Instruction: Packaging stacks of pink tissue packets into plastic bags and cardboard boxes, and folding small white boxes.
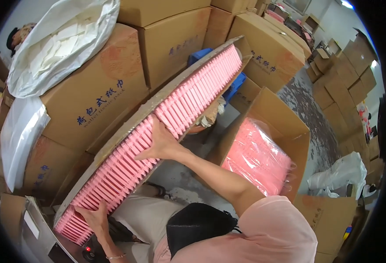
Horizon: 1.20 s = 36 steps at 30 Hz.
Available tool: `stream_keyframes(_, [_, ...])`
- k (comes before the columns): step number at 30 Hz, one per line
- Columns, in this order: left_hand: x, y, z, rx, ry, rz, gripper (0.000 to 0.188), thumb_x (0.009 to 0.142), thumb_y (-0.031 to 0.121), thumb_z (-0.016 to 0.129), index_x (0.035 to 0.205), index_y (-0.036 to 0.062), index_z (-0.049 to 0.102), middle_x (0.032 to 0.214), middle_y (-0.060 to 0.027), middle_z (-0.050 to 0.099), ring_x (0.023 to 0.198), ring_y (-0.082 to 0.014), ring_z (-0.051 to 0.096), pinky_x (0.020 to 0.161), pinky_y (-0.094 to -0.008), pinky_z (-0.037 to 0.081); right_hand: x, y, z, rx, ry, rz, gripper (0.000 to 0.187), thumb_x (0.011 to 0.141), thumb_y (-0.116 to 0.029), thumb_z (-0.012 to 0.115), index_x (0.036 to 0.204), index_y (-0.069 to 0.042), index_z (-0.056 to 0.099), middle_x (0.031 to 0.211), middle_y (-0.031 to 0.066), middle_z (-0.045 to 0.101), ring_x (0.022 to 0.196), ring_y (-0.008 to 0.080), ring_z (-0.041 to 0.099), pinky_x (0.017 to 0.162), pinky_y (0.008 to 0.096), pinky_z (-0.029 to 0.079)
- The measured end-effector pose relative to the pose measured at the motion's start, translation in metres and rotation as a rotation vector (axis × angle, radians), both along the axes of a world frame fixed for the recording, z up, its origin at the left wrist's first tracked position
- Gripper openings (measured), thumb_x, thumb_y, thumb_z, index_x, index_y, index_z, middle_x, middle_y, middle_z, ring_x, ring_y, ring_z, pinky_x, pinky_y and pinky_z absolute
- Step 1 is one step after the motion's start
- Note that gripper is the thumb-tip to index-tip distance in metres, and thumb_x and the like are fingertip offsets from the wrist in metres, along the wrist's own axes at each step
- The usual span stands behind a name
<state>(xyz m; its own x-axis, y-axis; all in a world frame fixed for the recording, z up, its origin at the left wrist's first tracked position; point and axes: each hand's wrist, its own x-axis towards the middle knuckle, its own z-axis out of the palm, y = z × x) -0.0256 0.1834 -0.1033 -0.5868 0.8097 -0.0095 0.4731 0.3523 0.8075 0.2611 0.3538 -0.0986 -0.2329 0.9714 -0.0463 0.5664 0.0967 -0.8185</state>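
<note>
Cardboard boxes stacked behind a long trough of pink packs.

They stand in a tight row inside the trough; the right hand lies splayed on them near its middle, the left hand near its lower end. Both touch the packs; whether either grips, I cannot tell. Right of the trough, an open carton holds a clear-wrapped pink bundle.

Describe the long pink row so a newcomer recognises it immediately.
A long tray slants beside the stacked cartons. The pink row lies along it, under the left hand and right hand. Unlike the wrapped pink bundle in the open carton, it shows many narrow, parallel pieces.
</note>
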Motion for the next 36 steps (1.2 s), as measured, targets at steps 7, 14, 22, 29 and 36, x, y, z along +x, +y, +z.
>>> stream_keyframes(7, [0.023, 0.008, -0.005, 0.077, 0.171, 0.14, 0.084, 0.075, 0.013, 0.072, 0.14, -0.0129, 0.025, 0.124, -0.0233, 0.055, 0.107, -0.0301, 0.058, 0.097, -0.035, 0.045, -0.008, -0.007, -0.006, 0.155, 0.058, -0.052, 0.131, 0.053, -0.04, 0.094, 0.147, 0.008, 0.016, 0.144, 0.03, 0.035, 0.136, 0.0431, 0.035, 0.113, 0.0449, 0.03])
stream_keyframes(14, [0.031, 0.014, -0.009, 0.153, 0.115, 0.206, 0.076, 0.069, 0.003, 0.066, 0.135, -0.0109, 0.031, 0.115, -0.0196, 0.057, 0.1, -0.0271, 0.059, 0.092, -0.0336, 0.048, -0.005, -0.014, -0.002, 0.175, 0.059, -0.066, 0.13, 0.052, -0.039, 0.094, 0.148, 0.006, 0.018, 0.145, 0.0283, 0.035, 0.137, 0.0414, 0.035, 0.114, 0.0435, 0.03])
stream_keyframes(22, [0.035, 0.004, -0.011, 0.029, 0.221, 0.235, 0.102, 0.061, 0.017, 0.074, 0.143, -0.0167, 0.024, 0.129, -0.0277, 0.052, 0.118, -0.037, 0.052, 0.103, -0.0377, 0.042, 0.006, -0.014, 0.007, -0.046, 0.252, -0.053, 0.149, 0.05, -0.04, 0.097, 0.148, 0.017, 0.0, 0.154, 0.0314, 0.022, 0.146, 0.036, 0.021, 0.12, 0.0384, 0.018])
stream_keyframes(29, [0.039, -0.045, 0.045, 0.149, -0.001, 0.282, 0.086, 0.06, 0.012, 0.076, 0.132, -0.0068, 0.033, 0.117, -0.0185, 0.056, 0.107, -0.0276, 0.058, 0.096, -0.0368, 0.047, -0.008, -0.046, 0.039, 0.052, 0.14, 0.026, 0.119, 0.051, -0.022, 0.098, 0.141, 0.009, 0.027, 0.137, 0.0206, 0.043, 0.131, 0.0276, 0.04, 0.112, 0.0373, 0.032])
stream_keyframes(36, [0.045, -0.107, 0.101, 0.186, 0.404, 0.571, 0.101, 0.057, 0.025, 0.088, 0.137, -0.0045, 0.034, 0.127, -0.0226, 0.051, 0.117, -0.0375, 0.052, 0.099, -0.0441, 0.042, -0.007, -0.02, 0.04, 0.147, -0.11, 0.009, 0.116, 0.053, -0.005, 0.082, 0.152, 0.003, 0.021, 0.146, 0.0216, 0.039, 0.134, 0.0325, 0.039, 0.114, 0.0412, 0.029])
